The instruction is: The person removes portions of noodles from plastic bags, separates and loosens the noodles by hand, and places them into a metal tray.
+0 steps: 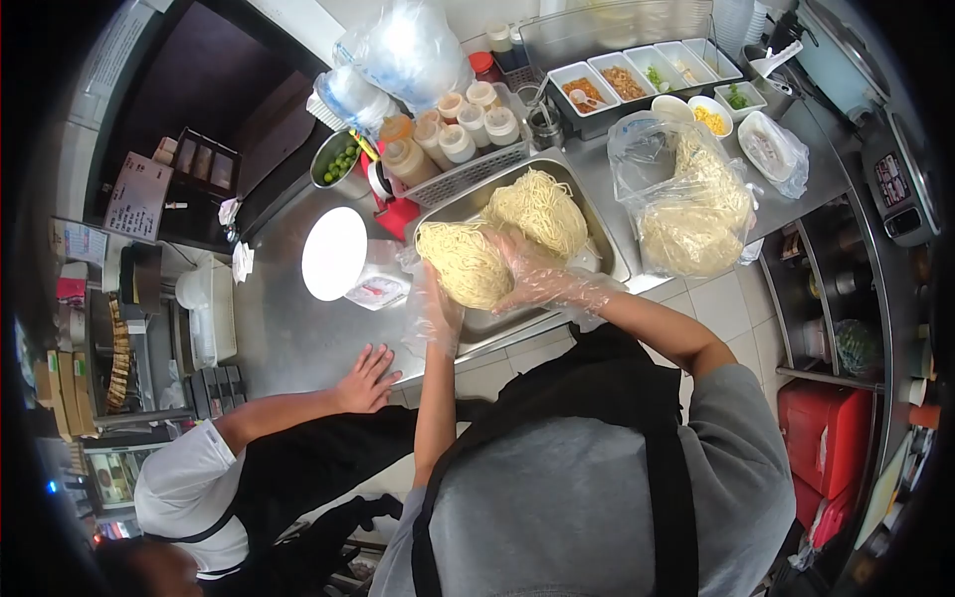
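Note:
Between my two plastic-gloved hands is a rounded bundle of pale yellow noodles (461, 263). My left hand (438, 306) presses against its left side, fingers partly hidden by the noodles. On the right side, my right hand (537, 275) grips the same bundle with curved fingers. A second noodle bundle (538, 213) lies just behind, inside the steel tray (609, 242). Left of the tray stands a kitchen scale (378, 290) beside a round white plate (334, 254). To the right, a clear plastic bag (693, 224) holds more noodles.
A co-worker's bare hand (368, 380) rests flat on the steel counter (288, 338) at the left. Several sauce bottles (457, 143) stand behind the tray. Topping containers (624, 83) line the back right. A pot of green limes (341, 164) is at the back left.

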